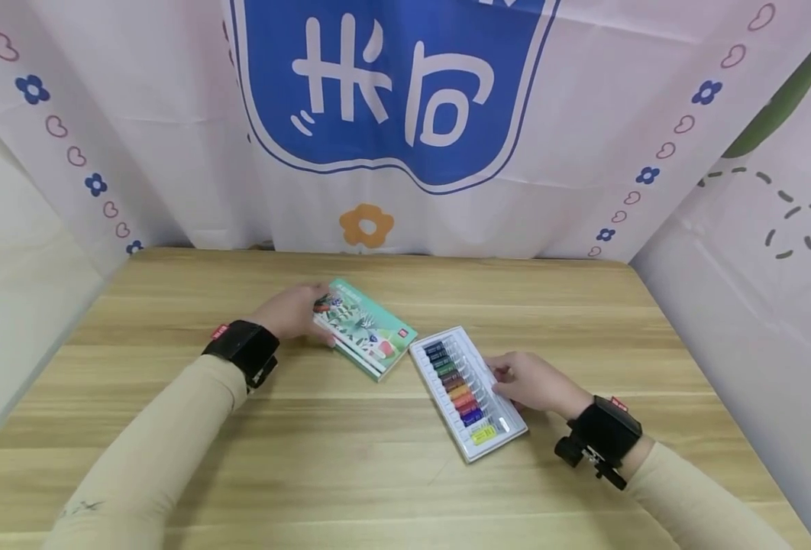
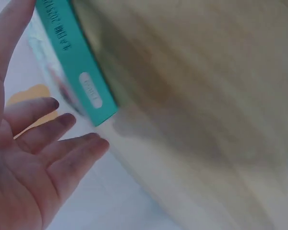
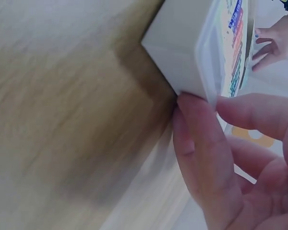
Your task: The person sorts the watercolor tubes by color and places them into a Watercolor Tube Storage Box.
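Note:
A green cardboard box [image 1: 364,328] with a plant illustration lies left of centre on the table. My left hand [image 1: 294,312] is at its left end, fingers loosely spread. In the left wrist view the hand [image 2: 43,158] is beside the box's green side [image 2: 79,67], with several fingertips apart from it; whether the thumb touches is unclear. My right hand [image 1: 532,380] pinches the right edge of a white tray of paint tubes [image 1: 470,393]. The right wrist view shows thumb and fingers [image 3: 206,139] of that hand on the tray's edge [image 3: 182,52].
Both things are on a wood-grain table [image 1: 323,481]. A printed curtain [image 1: 192,153] hangs along the back edge, and pale fabric [image 1: 756,305] is at the right side. The tray's far corner is close to the box's right corner.

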Demonstrator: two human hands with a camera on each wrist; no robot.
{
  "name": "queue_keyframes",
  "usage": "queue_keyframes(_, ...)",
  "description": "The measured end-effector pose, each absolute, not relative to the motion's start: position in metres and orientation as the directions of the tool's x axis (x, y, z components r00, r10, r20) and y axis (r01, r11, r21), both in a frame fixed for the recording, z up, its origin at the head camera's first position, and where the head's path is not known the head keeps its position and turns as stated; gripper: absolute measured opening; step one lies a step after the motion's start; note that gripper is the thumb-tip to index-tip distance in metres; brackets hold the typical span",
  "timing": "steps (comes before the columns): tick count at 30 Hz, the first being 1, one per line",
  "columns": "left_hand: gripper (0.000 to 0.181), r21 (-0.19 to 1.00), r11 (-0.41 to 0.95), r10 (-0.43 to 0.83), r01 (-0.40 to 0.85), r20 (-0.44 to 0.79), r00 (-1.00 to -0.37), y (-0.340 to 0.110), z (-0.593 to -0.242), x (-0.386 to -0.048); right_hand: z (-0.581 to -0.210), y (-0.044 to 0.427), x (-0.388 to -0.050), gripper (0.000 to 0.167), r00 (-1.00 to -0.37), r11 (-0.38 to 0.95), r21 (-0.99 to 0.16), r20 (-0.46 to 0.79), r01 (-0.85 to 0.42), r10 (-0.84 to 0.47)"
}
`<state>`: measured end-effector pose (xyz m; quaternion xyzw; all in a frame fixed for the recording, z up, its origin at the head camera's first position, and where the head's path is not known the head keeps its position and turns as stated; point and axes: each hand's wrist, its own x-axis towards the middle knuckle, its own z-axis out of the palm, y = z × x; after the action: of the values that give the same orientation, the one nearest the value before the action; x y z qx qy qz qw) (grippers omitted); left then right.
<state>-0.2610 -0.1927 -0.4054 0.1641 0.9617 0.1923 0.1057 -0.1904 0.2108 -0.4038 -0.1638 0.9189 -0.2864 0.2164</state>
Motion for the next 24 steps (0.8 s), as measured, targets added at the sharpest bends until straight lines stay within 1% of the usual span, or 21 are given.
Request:
queue_keyframes(4, 0.097, 0.405, 0.879, 0.337, 0.251, -0.156, -0.929, -0.190, -0.406, -0.262, -0.405, 0.205, -0.188, 0.046, -0.847, 0.766, -0.605, -0.273, -0.217, -0.456)
queue_keyframes(12, 0.096, 0.391, 0.883, 0.338, 0.260, -0.145, -0.930, -0.180, -0.405, -0.260, -0.407, 0.182, -0.189, 0.041, -0.822, 0.757, -0.580, -0.246, -0.300, -0.514)
queue_keyframes(21, 0.098, 0.417, 0.873, 0.341, 0.255, -0.146, -0.929, -0.182, -0.413, -0.263, -0.403, 0.175, -0.189, 0.041, -0.820, 0.790, -0.550, -0.299, -0.271, -0.489)
queue_keyframes(24, 0.097, 0.416, 0.874, 0.336, 0.250, -0.148, -0.930, -0.182, -0.412, -0.264, -0.401, 0.173, -0.189, 0.040, -0.820, 0.804, -0.524, -0.304, -0.281, -0.485)
